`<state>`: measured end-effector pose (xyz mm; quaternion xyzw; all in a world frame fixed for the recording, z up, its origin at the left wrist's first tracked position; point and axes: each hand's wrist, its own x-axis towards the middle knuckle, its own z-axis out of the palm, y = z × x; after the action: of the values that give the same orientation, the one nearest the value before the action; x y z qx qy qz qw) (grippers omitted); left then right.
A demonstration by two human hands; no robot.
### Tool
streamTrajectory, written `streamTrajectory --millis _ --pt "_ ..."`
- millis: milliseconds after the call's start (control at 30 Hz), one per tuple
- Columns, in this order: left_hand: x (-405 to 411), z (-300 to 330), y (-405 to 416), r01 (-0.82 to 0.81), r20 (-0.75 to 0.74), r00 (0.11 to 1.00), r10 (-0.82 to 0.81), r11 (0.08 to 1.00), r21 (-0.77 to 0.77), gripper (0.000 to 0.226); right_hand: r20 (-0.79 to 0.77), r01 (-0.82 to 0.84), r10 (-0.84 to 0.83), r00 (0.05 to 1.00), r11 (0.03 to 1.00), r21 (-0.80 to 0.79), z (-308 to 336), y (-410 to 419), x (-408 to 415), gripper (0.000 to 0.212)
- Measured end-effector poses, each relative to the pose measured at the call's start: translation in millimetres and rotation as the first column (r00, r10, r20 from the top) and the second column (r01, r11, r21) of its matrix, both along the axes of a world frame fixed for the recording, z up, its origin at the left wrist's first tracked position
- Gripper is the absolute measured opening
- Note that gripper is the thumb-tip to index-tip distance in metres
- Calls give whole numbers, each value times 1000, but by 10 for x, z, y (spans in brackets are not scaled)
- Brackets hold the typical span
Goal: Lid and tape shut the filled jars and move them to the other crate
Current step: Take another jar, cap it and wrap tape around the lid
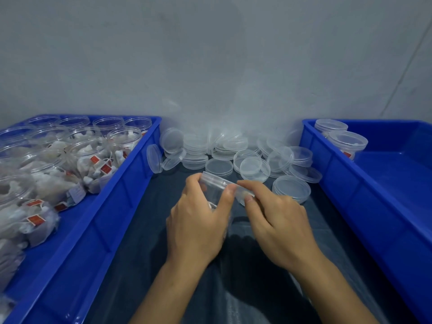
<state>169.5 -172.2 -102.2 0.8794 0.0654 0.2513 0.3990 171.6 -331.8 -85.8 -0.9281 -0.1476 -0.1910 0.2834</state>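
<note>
Between the two crates, my left hand (201, 220) grips a clear filled jar (228, 220) tilted away from me, thumb up against its clear lid (219, 183). My right hand (278, 220) pinches the lid's right rim between thumb and fingers. Most of the jar's body is hidden behind both hands. The blue crate on the left (121, 202) holds several open jars stuffed with white sachets bearing red tags (91, 160). Two lidded jars (346, 142) stand in the far corner of the blue crate on the right (364, 192).
A heap of loose clear lids (236, 150) lies on the dark cloth (145, 242) between the crates, against a grey wall. One lid (291, 189) rests just right of my hands. No tape shows.
</note>
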Motion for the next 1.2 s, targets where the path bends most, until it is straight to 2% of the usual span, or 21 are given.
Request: streamTrajectory --millis 133,300,433,667,867,1067,1200 --pt "27 -8 50 35 4 999 -35 991 -126 63 -42 -58 56 998 997 -53 27 -32 1 41" --pt "47 7 84 109 17 994 -108 965 -238 70 -35 -60 59 998 998 -28 33 -91 54 34" --pt "61 14 99 143 3 989 -148 946 -292 69 -48 -62 61 997 998 -11 23 -136 79 33" --pt "45 23 108 197 13 978 -207 912 -361 54 -121 -72 81 989 994 77 5 -197 124 27" --pt "75 30 148 280 -1 951 -309 865 -415 69 -202 -81 103 974 990 111 -25 -185 134 28" --pt "59 16 159 296 -28 945 -326 890 -347 66 -153 -98 121 981 984 150 -44 -142 127 28" --pt "46 16 109 172 6 985 -173 975 -140 56 -131 -87 108 985 984 158 -59 -143 124 30"
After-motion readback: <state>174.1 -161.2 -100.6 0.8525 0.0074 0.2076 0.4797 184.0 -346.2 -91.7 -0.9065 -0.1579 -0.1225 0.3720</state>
